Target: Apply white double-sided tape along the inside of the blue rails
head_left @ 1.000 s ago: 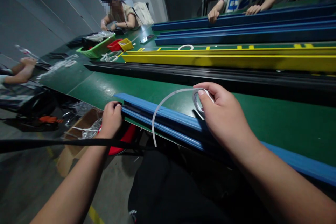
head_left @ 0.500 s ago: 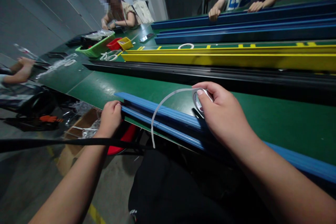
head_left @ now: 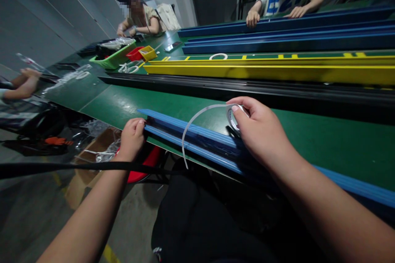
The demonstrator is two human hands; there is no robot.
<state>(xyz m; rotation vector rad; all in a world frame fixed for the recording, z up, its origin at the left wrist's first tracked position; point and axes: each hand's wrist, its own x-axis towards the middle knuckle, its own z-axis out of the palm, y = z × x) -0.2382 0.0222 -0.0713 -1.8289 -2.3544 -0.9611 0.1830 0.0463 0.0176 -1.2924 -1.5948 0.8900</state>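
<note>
My left hand is closed around the near end of a long blue plastic channel, which lies along the front edge of the green workbench. My right hand pinches a narrow roll of white tape farther along the same channel. A thin white tape strip arcs from the roll and curves down over the channel, its free end hanging past the front side. Part of the channel is hidden under my right hand and wrist.
Long black, yellow and blue rails lie along the bench. Farther left stand a green tray and red and yellow bins. Co-workers sit across and beyond. A black cable crosses below my left forearm, above a cardboard box.
The free end of the white tape strip has swung slightly right and sits a little higher. My hands keep the same holds, and the view has shifted slightly.
</note>
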